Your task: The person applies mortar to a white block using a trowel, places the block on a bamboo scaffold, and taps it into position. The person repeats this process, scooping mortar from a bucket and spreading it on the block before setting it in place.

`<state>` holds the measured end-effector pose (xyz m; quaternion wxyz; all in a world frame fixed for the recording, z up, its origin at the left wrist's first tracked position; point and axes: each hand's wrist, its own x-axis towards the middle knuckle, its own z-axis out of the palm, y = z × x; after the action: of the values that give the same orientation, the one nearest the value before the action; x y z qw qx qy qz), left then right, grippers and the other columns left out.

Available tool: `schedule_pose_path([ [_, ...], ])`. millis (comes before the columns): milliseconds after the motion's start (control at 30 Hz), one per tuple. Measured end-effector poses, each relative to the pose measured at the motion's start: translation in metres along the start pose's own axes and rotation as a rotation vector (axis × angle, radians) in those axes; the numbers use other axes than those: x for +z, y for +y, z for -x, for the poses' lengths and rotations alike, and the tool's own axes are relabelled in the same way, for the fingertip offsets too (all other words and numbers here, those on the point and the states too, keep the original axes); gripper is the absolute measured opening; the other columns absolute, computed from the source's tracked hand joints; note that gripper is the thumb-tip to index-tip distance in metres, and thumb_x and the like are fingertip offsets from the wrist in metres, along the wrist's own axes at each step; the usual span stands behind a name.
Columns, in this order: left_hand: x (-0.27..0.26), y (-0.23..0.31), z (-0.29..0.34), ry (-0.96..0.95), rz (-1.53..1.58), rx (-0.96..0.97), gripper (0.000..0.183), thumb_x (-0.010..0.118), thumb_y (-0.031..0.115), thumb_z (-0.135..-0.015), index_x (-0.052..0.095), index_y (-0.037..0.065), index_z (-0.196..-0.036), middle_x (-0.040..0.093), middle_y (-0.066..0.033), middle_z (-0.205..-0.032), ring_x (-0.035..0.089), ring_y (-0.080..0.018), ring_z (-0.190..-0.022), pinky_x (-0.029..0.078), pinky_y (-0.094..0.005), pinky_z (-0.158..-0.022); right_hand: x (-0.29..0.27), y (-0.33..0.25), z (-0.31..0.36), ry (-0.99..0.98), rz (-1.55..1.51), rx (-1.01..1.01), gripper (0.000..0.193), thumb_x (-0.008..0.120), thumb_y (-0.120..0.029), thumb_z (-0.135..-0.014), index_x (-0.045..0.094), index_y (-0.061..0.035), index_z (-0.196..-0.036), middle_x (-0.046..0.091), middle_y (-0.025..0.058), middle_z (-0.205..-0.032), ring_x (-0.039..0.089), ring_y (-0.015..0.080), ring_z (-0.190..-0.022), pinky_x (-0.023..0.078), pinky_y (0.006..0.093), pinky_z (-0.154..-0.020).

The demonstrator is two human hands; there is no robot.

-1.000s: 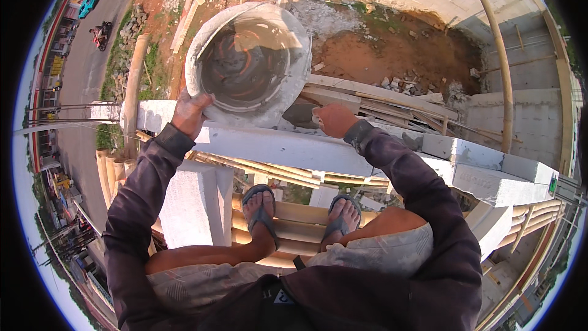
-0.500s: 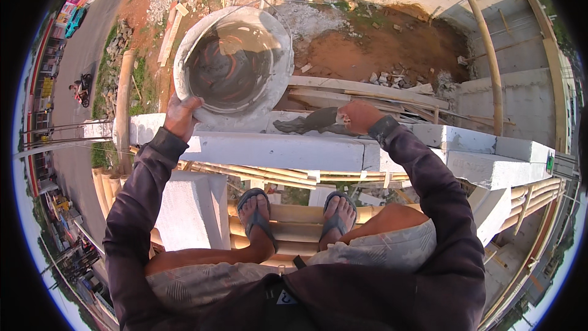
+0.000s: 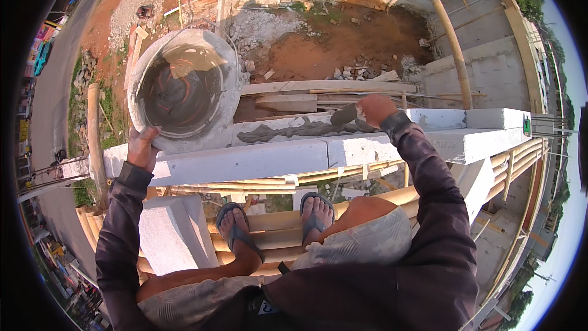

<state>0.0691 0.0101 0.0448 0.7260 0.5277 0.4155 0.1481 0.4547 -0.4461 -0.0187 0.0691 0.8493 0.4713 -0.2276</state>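
Note:
My left hand (image 3: 143, 149) grips the near-left edge of a mortar-caked bucket (image 3: 228, 79), its thumb over the rim. Wet grey mortar (image 3: 177, 95) lies inside the bucket, which rests tilted on the wall. In my closed right hand (image 3: 376, 111) is a trowel; its grey blade (image 3: 345, 115) points left, low over the wall top, and the handle is hidden by my fingers. A rough strip of spread mortar (image 3: 278, 131) runs between bucket and trowel, behind a row of white blocks (image 3: 245, 162).
Bamboo poles (image 3: 269, 220) form the scaffold under my sandalled feet. A loose white block (image 3: 171, 233) stands at my left. Beyond the wall lie planks (image 3: 294, 87) and a dirt pit (image 3: 343, 43). An upright bamboo pole (image 3: 444, 30) rises at right; a road (image 3: 55, 98) runs far left.
The trowel has moved right along the wall, and the mortar strip behind it is longer. My left hand keeps hold of the bucket. The whole view has shifted and tilted slightly.

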Motion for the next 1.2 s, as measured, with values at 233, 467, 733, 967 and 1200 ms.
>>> schedule_pose_path([
  [233,0.0,-0.001,0.0,-0.013,0.028,0.006,0.041,0.061,0.0,-0.084,0.044,0.004,-0.12,0.059,-0.0116,-0.103,0.065,-0.0262,-0.091,0.06,-0.044,-0.076,0.006,0.024,0.016,-0.027,0.224,0.159,0.015,0.068,-0.009,-0.077,0.075,-0.0109,-0.09,0.072,0.0128,-0.094,0.07,0.0316,-0.095,0.056,0.0439,-0.077],
  [467,0.015,0.003,0.004,-0.11,-0.013,0.07,0.053,0.058,-0.001,-0.082,0.042,0.002,-0.133,0.061,-0.0097,-0.106,0.066,-0.0227,-0.091,0.06,-0.0404,-0.076,-0.017,0.004,0.015,0.008,0.157,0.203,0.014,0.067,-0.013,-0.077,0.074,-0.0066,-0.087,0.072,0.0165,-0.094,0.07,0.0345,-0.092,0.057,0.044,-0.076],
  [733,0.053,0.017,0.013,-0.075,-0.291,0.166,0.043,0.058,0.008,-0.083,0.053,-0.001,-0.125,0.065,-0.0085,-0.104,0.064,-0.0174,-0.087,0.054,-0.0312,-0.076,-0.144,-0.064,0.022,-0.133,-0.909,0.002,0.035,0.074,-0.007,-0.073,0.067,-0.0007,-0.107,0.068,0.0145,-0.088,0.066,0.0257,-0.075,0.052,0.037,-0.069],
  [967,0.103,0.03,0.015,-0.236,-0.324,0.254,0.057,0.057,0.004,-0.081,0.047,-0.002,-0.137,0.061,-0.0092,-0.12,0.057,-0.0194,-0.107,0.047,-0.0335,-0.093,-0.132,-0.187,-0.032,0.635,-0.275,-0.453,0.038,0.065,-0.003,-0.075,0.059,0.0006,-0.112,0.062,0.0156,-0.091,0.066,0.0329,-0.082,0.054,0.0437,-0.066],
  [1200,0.119,0.043,0.008,-0.317,-0.167,0.137,0.065,0.055,-0.003,-0.077,0.044,0.0,-0.141,0.059,-0.0074,-0.124,0.055,-0.0173,-0.11,0.043,-0.0316,-0.098,-0.107,-0.231,-0.024,0.62,-0.106,-0.489,0.032,0.062,-0.005,-0.078,0.057,-0.0004,-0.109,0.058,0.0139,-0.095,0.067,0.0308,-0.083,0.057,0.0393,-0.064],
])
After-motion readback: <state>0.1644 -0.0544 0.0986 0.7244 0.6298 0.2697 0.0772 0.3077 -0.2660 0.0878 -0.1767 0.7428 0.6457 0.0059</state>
